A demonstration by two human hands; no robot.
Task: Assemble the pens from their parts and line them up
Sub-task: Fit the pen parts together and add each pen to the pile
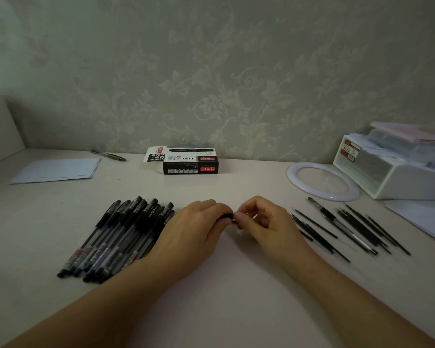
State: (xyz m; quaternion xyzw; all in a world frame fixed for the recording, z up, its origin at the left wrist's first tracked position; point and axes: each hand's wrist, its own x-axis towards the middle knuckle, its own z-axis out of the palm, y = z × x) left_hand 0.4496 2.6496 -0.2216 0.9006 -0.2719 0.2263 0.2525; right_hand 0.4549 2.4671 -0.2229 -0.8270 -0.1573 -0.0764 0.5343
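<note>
Both hands meet at the middle of the bench: the left hand is curled round a dark pen, and only a short black stub of it shows past the knuckles, the rest buried in the fist. The right hand pinches at that stub's end with thumb and forefinger; what it holds there is too small and too covered to name. Left of the hands lies a pile of capped pens, packed side by side and partly overlapping, slanting up to the right; the near edge of the pile slips under the left wrist, so the count is lost. Right of the hands, a loose scatter of thin black refills fans across the bench, with one clear-barrelled pen body among them, blurred; a couple of refills vanish behind the right hand. Further back sits a black-and-white box, flap open, contents dim. Back left, a sheet of paper and a lone pen by the wall. Back right, a white ring lies flat beside a white tray of papers, cut off by the frame edge. Both forearms run out of the bottom of the view.
</note>
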